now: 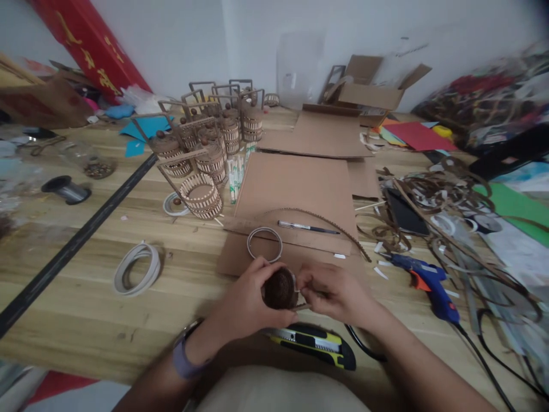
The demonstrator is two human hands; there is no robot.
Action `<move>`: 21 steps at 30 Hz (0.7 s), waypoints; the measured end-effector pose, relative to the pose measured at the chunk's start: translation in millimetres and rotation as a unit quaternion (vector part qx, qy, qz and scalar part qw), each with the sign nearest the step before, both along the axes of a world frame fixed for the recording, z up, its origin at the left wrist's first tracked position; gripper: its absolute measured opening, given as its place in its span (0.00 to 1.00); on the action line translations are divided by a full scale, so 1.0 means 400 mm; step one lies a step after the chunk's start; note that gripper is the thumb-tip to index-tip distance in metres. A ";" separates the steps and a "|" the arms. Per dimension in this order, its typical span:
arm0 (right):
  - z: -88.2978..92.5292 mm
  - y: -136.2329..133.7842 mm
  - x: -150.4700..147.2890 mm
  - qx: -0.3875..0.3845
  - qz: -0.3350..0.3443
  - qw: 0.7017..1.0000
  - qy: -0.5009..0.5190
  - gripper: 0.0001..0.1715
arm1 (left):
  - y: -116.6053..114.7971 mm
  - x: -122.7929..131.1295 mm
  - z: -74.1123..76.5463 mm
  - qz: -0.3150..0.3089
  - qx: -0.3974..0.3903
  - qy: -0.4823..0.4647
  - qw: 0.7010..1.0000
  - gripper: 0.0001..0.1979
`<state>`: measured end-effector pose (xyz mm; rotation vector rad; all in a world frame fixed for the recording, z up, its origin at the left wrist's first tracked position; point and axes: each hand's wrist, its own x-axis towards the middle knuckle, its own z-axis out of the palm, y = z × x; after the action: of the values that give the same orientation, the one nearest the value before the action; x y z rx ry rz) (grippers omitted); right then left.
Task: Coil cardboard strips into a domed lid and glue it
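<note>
My left hand (pixel 246 303) curls around a small, round, dark brown coiled piece (pixel 279 289), its thumb and fingers on opposite sides. At that piece's right edge, my right hand (pixel 334 290) is closed in a pinch. A thin pale strip (pixel 303 306) shows at its fingertips; how it joins the round piece is hidden. Just beyond my left fingers lies a pale ring (pixel 281 246) on cardboard (pixel 295 186). A yellow-and-black box cutter (pixel 317 345) rests below my hands, near my body. Beyond them are a pen (pixel 309 227) and a curved brown strip (pixel 338 220).
Several small slatted baskets with tall handles (pixel 229 129) stand at the back left; one open basket (pixel 201 197) is nearest. A blue glue gun (pixel 429 280) with its cord lies right, by tangled brown strips (pixel 446 189). A coiled white strip (pixel 156 266) lies left.
</note>
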<state>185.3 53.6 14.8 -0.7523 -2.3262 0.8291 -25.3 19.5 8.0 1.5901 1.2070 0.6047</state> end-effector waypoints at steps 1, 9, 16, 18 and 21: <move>-0.004 0.000 -0.001 -0.047 -0.014 0.999 0.010 0.07 | -0.001 0.000 0.000 0.001 -0.001 -0.007 1.000 0.34; 0.009 0.017 0.037 -0.229 -0.174 0.944 0.163 0.11 | -0.004 -0.003 0.002 -0.013 -0.003 -0.049 0.999 0.36; 0.095 0.013 0.232 -0.032 -0.279 0.957 -0.072 0.11 | -0.004 -0.005 -0.003 -0.003 0.007 -0.047 0.999 0.35; 0.088 0.006 0.287 -0.022 -0.317 0.939 -0.129 0.14 | -0.006 -0.005 -0.002 -0.004 -0.003 -0.049 0.999 0.35; 0.052 -0.003 0.345 -0.038 -0.345 0.921 -0.176 0.17 | -0.006 -0.004 0.000 -0.009 -0.020 -0.058 0.998 0.36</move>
<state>323.3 52.4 35.7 -1.7390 -2.0658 0.4829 -27.0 17.0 8.1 1.5104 1.1113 0.6494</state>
